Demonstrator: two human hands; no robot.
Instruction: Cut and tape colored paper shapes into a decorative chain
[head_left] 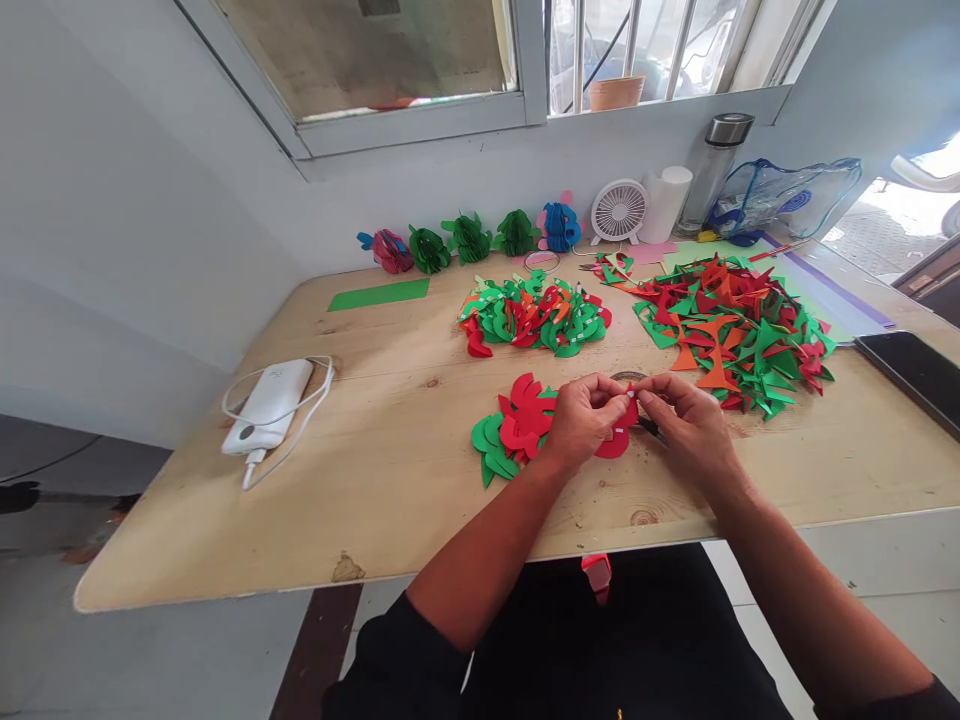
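A red paper cutout (618,440) with small white marks hangs between my hands, low over the table. My left hand (585,420) pinches its upper part from the left, and my right hand (686,425) pinches it from the right, fingertips almost touching. Beside my left hand lie several red paper cutouts (525,415) and green leaf-shaped cutouts (493,450), partly hidden by that hand. A dark-handled tool (649,428), perhaps scissors, lies partly covered under my right hand. Farther back is a pile of red and green cutouts (536,315) with white marks.
A heap of paper scraps (742,335) spreads at the right, near a black phone (915,380). A white power bank (270,405) with a cable lies left. Along the wall stand folded paper figures (469,238), a small fan (619,211) and a glass bottle (712,170).
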